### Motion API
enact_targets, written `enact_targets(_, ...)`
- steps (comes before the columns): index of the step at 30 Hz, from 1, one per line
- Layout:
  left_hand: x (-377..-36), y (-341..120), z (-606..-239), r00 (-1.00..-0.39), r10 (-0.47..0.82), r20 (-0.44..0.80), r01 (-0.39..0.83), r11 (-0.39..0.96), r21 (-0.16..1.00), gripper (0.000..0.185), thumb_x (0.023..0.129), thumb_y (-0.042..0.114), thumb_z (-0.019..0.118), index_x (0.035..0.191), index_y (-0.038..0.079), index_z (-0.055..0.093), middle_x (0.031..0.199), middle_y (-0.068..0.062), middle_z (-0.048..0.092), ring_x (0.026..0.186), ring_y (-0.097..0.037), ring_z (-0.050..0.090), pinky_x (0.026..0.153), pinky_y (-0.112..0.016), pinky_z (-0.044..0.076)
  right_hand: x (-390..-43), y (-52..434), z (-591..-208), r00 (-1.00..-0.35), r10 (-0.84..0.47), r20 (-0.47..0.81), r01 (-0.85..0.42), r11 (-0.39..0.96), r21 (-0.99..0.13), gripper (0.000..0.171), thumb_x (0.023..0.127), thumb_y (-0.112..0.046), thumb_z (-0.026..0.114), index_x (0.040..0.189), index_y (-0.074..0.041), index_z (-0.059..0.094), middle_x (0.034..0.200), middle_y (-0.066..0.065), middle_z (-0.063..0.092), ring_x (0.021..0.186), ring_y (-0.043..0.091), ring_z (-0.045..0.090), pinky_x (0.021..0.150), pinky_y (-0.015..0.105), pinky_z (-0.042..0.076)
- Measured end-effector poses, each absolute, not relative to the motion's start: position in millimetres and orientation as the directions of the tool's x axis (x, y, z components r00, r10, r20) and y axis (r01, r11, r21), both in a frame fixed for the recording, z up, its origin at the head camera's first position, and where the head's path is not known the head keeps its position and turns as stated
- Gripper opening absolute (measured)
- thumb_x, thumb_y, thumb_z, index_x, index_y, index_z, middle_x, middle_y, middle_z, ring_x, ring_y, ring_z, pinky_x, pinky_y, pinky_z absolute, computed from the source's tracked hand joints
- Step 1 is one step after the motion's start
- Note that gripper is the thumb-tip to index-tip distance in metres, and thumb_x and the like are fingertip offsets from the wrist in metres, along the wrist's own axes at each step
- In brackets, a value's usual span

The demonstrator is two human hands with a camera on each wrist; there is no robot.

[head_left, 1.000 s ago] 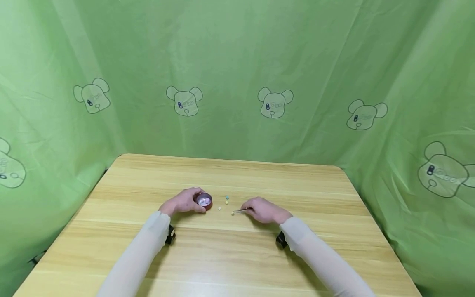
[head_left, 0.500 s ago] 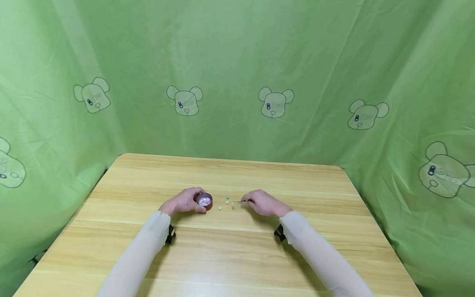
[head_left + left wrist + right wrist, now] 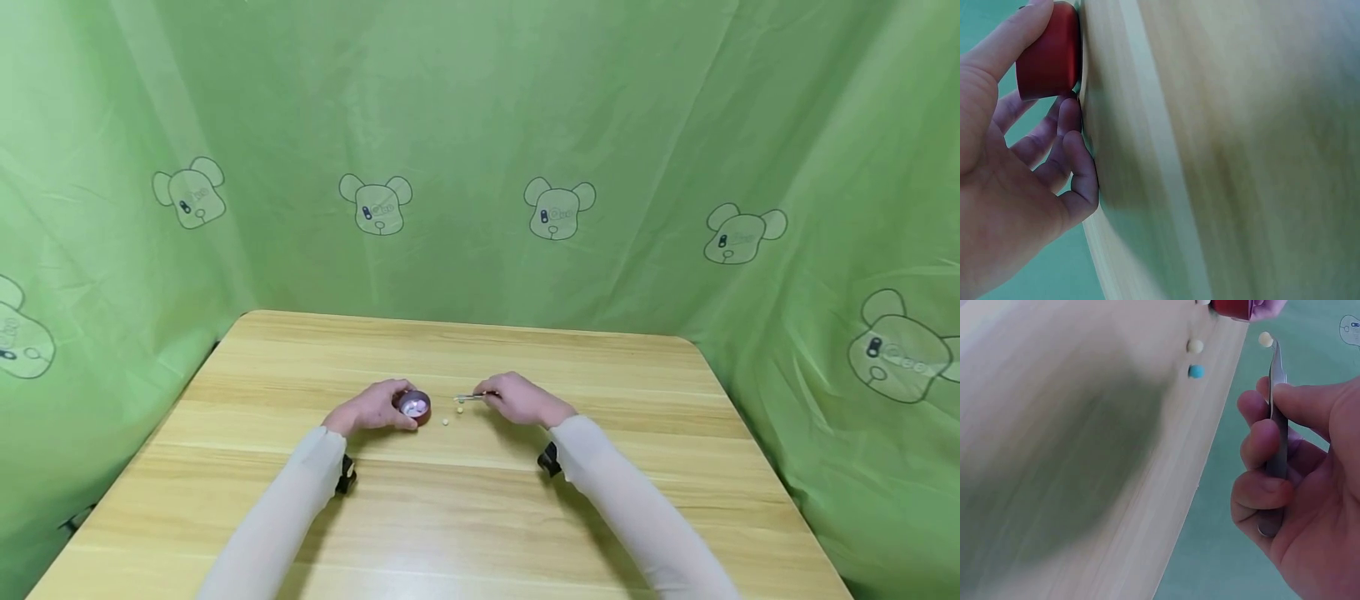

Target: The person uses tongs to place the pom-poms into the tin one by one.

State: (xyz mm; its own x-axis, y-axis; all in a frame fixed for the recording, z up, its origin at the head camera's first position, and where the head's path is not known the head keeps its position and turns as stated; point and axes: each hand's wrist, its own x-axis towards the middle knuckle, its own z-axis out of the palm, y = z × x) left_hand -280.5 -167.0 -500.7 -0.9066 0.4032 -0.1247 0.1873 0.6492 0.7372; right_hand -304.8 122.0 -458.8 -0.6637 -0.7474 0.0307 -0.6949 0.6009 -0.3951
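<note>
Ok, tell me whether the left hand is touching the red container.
Touching. The left wrist view shows the left hand with its thumb lying along the red container; the head view shows fingers wrapped round it on the table.

One red dish [image 3: 414,406], one pair of tweezers [image 3: 1277,425], and four small beads [image 3: 1195,346] in sight: three cream, one blue.

Right hand [image 3: 521,400] has moved from its near-right position, away from the person and leftward. Tweezers [image 3: 472,397] travelled with the grip; tips now carry a small pale bead [image 3: 1265,339], raised off the surface [image 3: 480,500]. One second ago the tips lay low, short of the loose beads. Right forearm angled further inward.
</note>
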Motion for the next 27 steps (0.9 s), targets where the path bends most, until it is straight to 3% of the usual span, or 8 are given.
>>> enact_targets(16,-281,-168,-502,-0.906,0.41,-0.108,0.207,0.65,0.731,0.053,0.072,0.023,0.083,0.116,0.012,0.058,0.108,-0.003,0.061,0.1,-0.02,0.057,0.092,-0.042,0.043,-308,93,-451,-0.686,-0.728,-0.011,-0.649,0.618,-0.444,0.024,0.096,-0.007,0.05,0.115,-0.006,0.065,0.104,0.005,0.066,0.074,0.009,0.054,0.071,0.027,0.047)
enact_targets(27,-282,-168,-503,-0.902,0.421,-0.096,0.226,0.651,0.725,0.051,0.072,0.022,0.083,0.116,0.012,0.058,0.107,-0.002,0.062,0.099,-0.018,0.056,0.091,-0.04,0.043,-311,82,-455,-0.675,-0.737,-0.01,-0.66,0.61,-0.438,0.024,0.096,-0.007,0.051,0.115,-0.006,0.066,0.104,0.005,0.067,0.079,0.011,0.055,0.073,0.028,0.047)
